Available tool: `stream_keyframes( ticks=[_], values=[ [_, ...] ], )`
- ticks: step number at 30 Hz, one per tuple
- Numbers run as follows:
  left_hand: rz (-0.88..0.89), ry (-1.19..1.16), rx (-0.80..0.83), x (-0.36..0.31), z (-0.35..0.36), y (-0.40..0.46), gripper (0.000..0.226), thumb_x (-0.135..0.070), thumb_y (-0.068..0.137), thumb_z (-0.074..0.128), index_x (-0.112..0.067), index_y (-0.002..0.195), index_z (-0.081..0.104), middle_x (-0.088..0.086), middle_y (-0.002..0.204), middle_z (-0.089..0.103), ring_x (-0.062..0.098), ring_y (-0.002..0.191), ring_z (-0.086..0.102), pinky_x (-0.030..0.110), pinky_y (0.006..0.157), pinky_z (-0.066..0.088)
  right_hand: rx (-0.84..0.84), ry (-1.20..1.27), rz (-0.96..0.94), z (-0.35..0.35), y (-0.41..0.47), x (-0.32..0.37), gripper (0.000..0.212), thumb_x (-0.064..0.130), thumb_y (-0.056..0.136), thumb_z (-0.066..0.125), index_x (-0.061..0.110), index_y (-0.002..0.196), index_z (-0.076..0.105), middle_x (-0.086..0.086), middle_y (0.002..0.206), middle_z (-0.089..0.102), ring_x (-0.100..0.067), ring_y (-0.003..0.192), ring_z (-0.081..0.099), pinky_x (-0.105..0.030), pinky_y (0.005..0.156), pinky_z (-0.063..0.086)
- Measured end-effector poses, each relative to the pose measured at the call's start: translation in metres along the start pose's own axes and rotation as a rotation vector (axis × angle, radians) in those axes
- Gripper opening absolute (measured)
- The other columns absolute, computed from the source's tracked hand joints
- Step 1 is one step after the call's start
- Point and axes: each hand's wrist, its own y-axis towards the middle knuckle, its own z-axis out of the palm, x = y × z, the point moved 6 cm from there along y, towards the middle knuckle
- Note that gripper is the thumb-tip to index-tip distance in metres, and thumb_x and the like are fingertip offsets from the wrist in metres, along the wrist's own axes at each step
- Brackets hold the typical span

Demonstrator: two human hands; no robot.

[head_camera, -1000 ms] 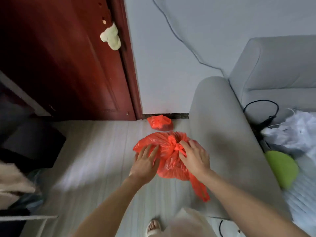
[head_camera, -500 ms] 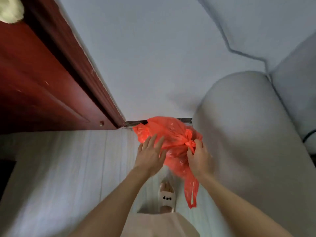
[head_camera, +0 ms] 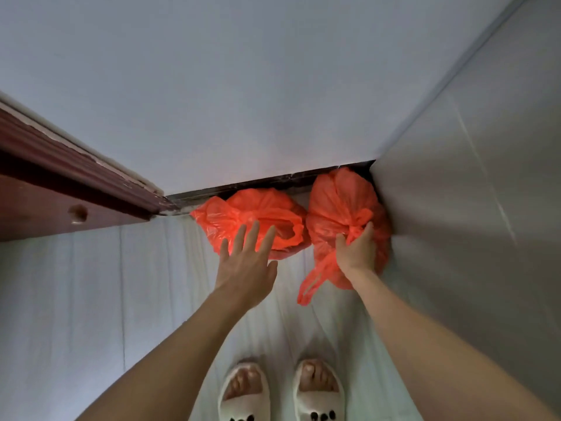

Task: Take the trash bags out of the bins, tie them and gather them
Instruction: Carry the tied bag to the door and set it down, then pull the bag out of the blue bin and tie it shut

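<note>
Two orange-red trash bags lie side by side on the floor against the wall's base. The right trash bag (head_camera: 337, 205) is knotted at its top and wedged beside the grey sofa. My right hand (head_camera: 356, 253) grips it at the knot, and a loose handle loop trails down toward me. The left trash bag (head_camera: 258, 208) sits next to it with a handle loop showing. My left hand (head_camera: 247, 262) hovers over its near side with fingers spread, holding nothing.
The grey sofa side (head_camera: 470, 208) walls off the right. A dark red door frame (head_camera: 76, 189) stands at the left. A pale wall (head_camera: 243, 101) rises behind the bags. My two feet in white slippers (head_camera: 280, 393) stand on the light floor below.
I have stepped in and lowered the knotted bag to the floor beside the other bag. My left hand has let go of it and now reaches over the left bag.
</note>
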Motion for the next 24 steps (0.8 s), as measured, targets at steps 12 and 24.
stream_keyframes(
  ticks=[12,24],
  values=[
    [0.144,0.078,-0.077,-0.05,-0.133,-0.068,0.049,-0.031,0.093,0.037,-0.022,0.141,0.03,0.006,0.151,0.028,0.025,0.141,0.024,0.048,0.113,0.023,0.154,-0.126,-0.209,-0.109,-0.105,0.051,0.034,0.01,0.089,0.043,0.006,0.121,0.054,-0.019,0.124,0.058,-0.032,0.118,0.052,-0.038,0.1,0.04],
    [0.634,-0.127,-0.303,-0.201,-0.327,-0.322,0.046,-0.033,0.081,0.031,-0.012,0.104,0.066,0.007,0.099,0.069,0.031,0.089,0.064,0.041,0.078,0.049,-0.156,0.309,-0.063,-0.379,-0.399,0.032,0.026,0.012,0.092,0.041,0.011,0.112,0.058,-0.01,0.108,0.065,-0.023,0.093,0.057,-0.025,0.076,0.039]
  ],
)
